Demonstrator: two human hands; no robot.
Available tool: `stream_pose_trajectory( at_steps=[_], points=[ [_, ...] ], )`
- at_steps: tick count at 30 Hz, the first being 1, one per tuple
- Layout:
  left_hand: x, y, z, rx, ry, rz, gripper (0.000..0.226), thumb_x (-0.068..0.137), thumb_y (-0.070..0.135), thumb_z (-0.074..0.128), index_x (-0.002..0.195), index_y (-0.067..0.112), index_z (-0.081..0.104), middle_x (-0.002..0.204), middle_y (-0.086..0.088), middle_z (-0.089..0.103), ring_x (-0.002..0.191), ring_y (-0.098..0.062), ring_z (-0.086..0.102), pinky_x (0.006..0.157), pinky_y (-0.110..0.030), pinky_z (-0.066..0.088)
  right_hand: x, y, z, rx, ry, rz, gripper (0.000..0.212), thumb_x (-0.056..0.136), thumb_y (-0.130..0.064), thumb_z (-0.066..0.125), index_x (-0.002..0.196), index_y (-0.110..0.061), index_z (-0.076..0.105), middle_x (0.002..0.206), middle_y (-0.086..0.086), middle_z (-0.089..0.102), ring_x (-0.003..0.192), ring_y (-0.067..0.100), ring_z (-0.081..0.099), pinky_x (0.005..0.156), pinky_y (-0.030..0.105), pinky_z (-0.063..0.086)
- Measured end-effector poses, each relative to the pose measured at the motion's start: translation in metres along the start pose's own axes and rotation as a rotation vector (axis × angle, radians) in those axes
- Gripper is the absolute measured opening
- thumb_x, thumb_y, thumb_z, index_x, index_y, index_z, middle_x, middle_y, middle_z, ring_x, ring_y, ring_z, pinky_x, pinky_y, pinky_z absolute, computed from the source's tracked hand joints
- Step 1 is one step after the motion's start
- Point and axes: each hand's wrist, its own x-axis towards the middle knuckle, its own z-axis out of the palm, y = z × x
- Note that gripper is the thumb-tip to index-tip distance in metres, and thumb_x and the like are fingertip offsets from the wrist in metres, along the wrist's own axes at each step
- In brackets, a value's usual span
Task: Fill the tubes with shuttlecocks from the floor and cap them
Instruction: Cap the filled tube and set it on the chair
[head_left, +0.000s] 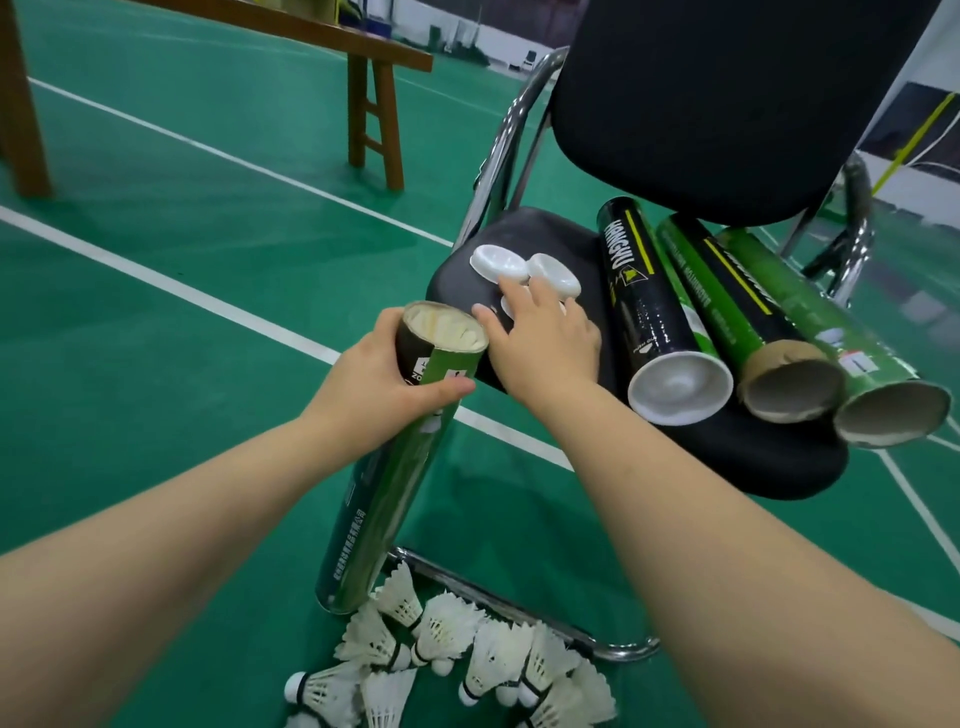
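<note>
On the chair seat (727, 457), the right hand (545, 338) reaches forward, and its fingers (519, 297) lie spread over a small white cap (508, 307) with the thumb just beside it. Whether they already pinch it cannot be told, since the hand hides most of the cap. Two more caps (498, 264) sit just beyond the fingertips, touching each other, hollow side up.

Just left of that hand, and close to it, the left hand (374, 384) grips the filled tube (395, 488) near its top, fingers and thumb wrapped round it. The tube's long axis runs steeply upward, leaning a little to the right, with its lower end down by the floor (156, 312). Its open mouth faces up, nearly level with the caps, and white feathers (447, 330) show right at the rim. It looks full, so the cap probably needs only a short carry leftward from the right hand.

Farther right on the seat lie three tubes side by side: a black one (644, 296), already capped, and two green ones (727, 291), open and empty. Loose shuttlecocks (452, 639) are heaped on the floor below.
</note>
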Motion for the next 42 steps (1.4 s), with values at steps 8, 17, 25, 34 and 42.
stream_pose_trajectory(
  at_steps=[8, 17, 25, 34, 42],
  points=[
    [-0.009, 0.005, -0.003, -0.017, 0.002, 0.003, 0.057, 0.069, 0.04, 0.078, 0.111, 0.034, 0.04, 0.095, 0.02, 0.058, 0.096, -0.01, 0.057, 0.078, -0.025, 0.04, -0.024, 0.007, -0.01, -0.011, 0.003, -0.102, 0.043, 0.091, -0.05, 0.044, 0.131, -0.033, 0.043, 0.139, -0.004, 0.039, 0.12, 0.034, 0.037, 0.097, 0.041, 0.03],
    [-0.059, 0.043, -0.024, 0.005, -0.092, 0.083, 0.059, 0.067, 0.043, 0.079, 0.111, 0.037, 0.04, 0.096, 0.029, 0.056, 0.094, -0.004, 0.058, 0.075, -0.017, 0.041, -0.097, -0.003, -0.075, 0.461, 0.241, -0.164, 0.022, 0.098, -0.02, 0.04, 0.113, -0.02, 0.056, 0.1, 0.004, 0.064, 0.087, 0.025, 0.055, 0.072, 0.035, 0.04],
    [-0.118, 0.103, -0.039, 0.003, -0.192, 0.207, 0.062, 0.064, 0.044, 0.079, 0.108, 0.041, 0.036, 0.096, 0.028, 0.055, 0.089, 0.012, 0.052, 0.073, -0.006, 0.038, -0.152, -0.038, -0.162, 1.137, 0.169, 0.098, 0.023, 0.091, -0.013, 0.05, 0.078, -0.027, 0.062, 0.079, -0.015, 0.059, 0.077, 0.004, 0.05, 0.066, 0.024, 0.042],
    [-0.159, 0.13, -0.046, -0.112, -0.211, 0.253, 0.069, 0.049, 0.054, 0.082, 0.102, 0.054, 0.037, 0.097, 0.028, 0.059, 0.092, 0.01, 0.056, 0.077, -0.01, 0.044, -0.192, -0.034, -0.188, 1.297, -0.231, 0.216, 0.016, 0.087, -0.004, 0.053, 0.087, -0.012, 0.067, 0.077, 0.002, 0.064, 0.073, 0.015, 0.057, 0.055, 0.02, 0.046],
    [-0.174, 0.125, -0.041, -0.155, -0.201, 0.304, 0.07, 0.048, 0.063, 0.073, 0.106, 0.064, 0.034, 0.11, 0.037, 0.051, 0.102, 0.011, 0.052, 0.083, -0.008, 0.042, -0.205, -0.028, -0.189, 1.4, -0.361, 0.256, 0.025, 0.086, 0.0, 0.051, 0.097, -0.015, 0.068, 0.082, 0.003, 0.067, 0.076, 0.018, 0.061, 0.062, 0.026, 0.049]
  ],
)
